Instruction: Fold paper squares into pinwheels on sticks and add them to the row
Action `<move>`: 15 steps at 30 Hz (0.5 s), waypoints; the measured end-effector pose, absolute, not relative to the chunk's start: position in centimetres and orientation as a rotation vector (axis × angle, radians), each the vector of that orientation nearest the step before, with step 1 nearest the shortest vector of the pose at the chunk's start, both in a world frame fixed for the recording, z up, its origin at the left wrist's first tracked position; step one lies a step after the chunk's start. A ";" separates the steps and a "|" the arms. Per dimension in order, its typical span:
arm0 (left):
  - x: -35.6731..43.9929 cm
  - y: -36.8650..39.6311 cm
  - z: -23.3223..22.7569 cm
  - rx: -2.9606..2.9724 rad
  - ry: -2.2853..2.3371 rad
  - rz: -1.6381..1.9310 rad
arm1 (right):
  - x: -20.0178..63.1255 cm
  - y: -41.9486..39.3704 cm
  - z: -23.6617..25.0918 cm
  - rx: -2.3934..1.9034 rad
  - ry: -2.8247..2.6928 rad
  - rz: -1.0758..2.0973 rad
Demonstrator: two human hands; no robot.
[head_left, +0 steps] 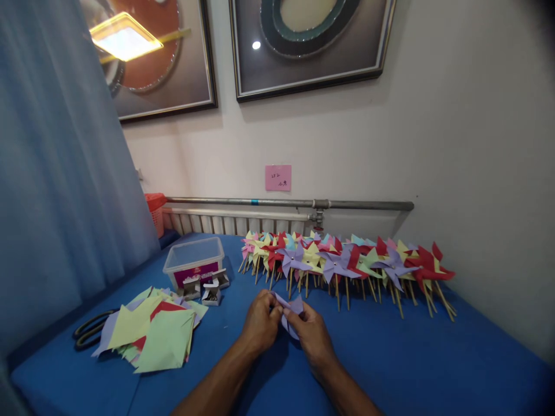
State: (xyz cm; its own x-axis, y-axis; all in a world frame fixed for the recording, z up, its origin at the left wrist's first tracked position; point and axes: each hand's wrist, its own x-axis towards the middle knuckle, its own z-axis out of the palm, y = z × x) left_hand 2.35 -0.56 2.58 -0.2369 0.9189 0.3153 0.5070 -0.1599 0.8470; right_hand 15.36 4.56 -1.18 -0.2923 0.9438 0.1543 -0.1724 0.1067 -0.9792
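Between my two hands, above the blue table cover [390, 370], is a purple paper pinwheel [288, 323] with its points partly folded. My left hand [262, 323] grips its left side, thumb and fingers pinched near the middle. On the other side my right hand [313, 335] holds the paper between thumb and fingers. My fingers cover the pinwheel's centre, so I cannot see whether a pin or stick is there. Behind my hands lie many finished pinwheels [338, 263] on wooden sticks, in purple, red, yellow, green and pink.
Cut paper squares [167, 338] lie in a loose pile at left, over black-handled scissors [89, 332]. Small open boxes [211, 293], one with metal bits, stand by a clear plastic tub [195, 260]. A blue curtain [65, 173] hangs left; a pipe [281, 203] runs along the wall.
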 end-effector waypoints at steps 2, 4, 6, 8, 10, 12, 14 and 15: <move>2.3 -0.6 2.7 1.611 1.718 1.357 | 15.3 4.4 -0.9 -0.843 -1.354 1.387; 2.4 -0.6 2.7 1.606 1.743 1.346 | 15.3 4.2 -0.7 -0.853 -1.347 1.362; 2.4 -0.6 2.7 1.603 1.764 1.341 | 15.2 4.0 -0.6 -0.861 -1.349 1.339; 2.5 -0.7 2.7 1.605 1.765 1.354 | 15.2 4.0 -0.7 -0.870 -1.352 1.331; 2.6 -0.8 2.7 1.608 1.749 1.401 | 15.2 4.2 -0.9 -0.881 -1.337 1.337; 2.6 -0.8 2.7 1.608 1.725 1.510 | 15.3 4.5 -1.0 -0.881 -1.280 1.359; 2.4 -0.7 2.9 1.549 1.735 1.645 | 15.4 4.8 -0.9 -0.852 -1.201 1.405; 2.2 -0.7 2.9 1.468 1.751 1.696 | 15.5 4.9 -0.9 -0.827 -1.163 1.440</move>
